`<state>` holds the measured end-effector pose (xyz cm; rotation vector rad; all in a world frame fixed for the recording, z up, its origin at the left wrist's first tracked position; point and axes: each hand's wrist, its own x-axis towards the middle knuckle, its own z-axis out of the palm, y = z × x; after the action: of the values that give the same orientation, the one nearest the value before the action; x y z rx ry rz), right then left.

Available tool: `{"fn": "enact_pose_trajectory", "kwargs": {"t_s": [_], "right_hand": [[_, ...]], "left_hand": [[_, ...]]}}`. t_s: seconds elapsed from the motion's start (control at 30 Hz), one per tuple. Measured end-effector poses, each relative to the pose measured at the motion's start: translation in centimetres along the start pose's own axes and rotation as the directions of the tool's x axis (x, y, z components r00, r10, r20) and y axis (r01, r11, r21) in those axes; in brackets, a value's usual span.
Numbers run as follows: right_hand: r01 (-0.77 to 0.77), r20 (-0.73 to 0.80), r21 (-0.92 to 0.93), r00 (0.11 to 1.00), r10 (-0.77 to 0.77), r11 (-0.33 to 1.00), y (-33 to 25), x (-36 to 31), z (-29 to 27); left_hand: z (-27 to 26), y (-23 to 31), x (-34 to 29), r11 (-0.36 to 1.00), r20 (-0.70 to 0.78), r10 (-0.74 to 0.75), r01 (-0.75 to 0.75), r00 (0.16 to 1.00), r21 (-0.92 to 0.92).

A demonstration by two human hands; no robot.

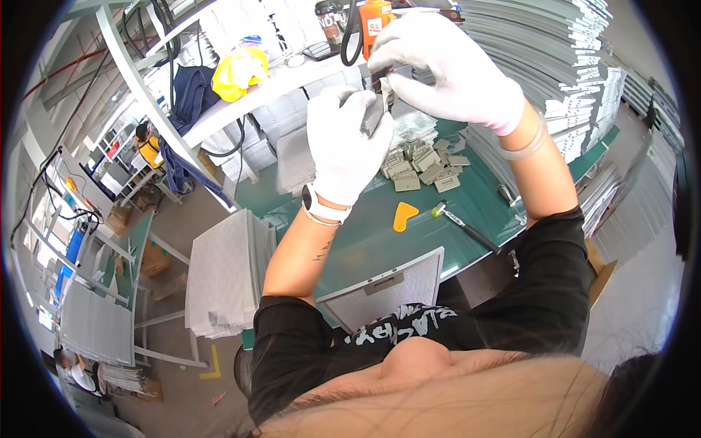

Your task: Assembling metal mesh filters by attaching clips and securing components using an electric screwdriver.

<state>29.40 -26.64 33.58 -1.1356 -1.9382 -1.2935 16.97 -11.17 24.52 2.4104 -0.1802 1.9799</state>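
My left hand (347, 142), in a white glove, is raised over the bench and closed round a small grey part (374, 115). Just right of it, my right hand (456, 69), gloved too, has its thumb and fingers curled together at the lower end of an orange power screwdriver (376, 25). What those fingers pinch is too small to make out. Below both hands lies a pile of grey plastic latch plates (423, 166). Nearer to me a framed mesh panel (387, 288) with a recess in its rim stands tilted at the bench edge.
On the green bench (321, 241) lie a yellow-orange angled piece (404, 216) and a small mallet (467, 228). Panel stacks stand at left (226, 274) and far right (526, 51). A shelf (255, 102) bears a yellow bag (239, 74). A co-worker (150, 148) is far left.
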Motion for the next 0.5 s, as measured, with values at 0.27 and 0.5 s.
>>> {"fn": "enact_pose_trajectory", "kwargs": {"t_s": [0.27, 0.5], "right_hand": [[-0.129, 0.179, -0.063, 0.974, 0.138, 0.990, -0.5, -0.9, -0.6], [-0.051, 0.214, -0.117, 0.974, 0.075, 0.992, -0.3, -1.0, -0.4]], "left_hand": [[0.7, 0.7, 0.1, 0.993, 0.009, 0.035, -0.035, 0.999, 0.112], [0.7, 1.0, 0.3, 0.982, 0.052, 0.042, -0.050, 0.998, 0.181]]}}
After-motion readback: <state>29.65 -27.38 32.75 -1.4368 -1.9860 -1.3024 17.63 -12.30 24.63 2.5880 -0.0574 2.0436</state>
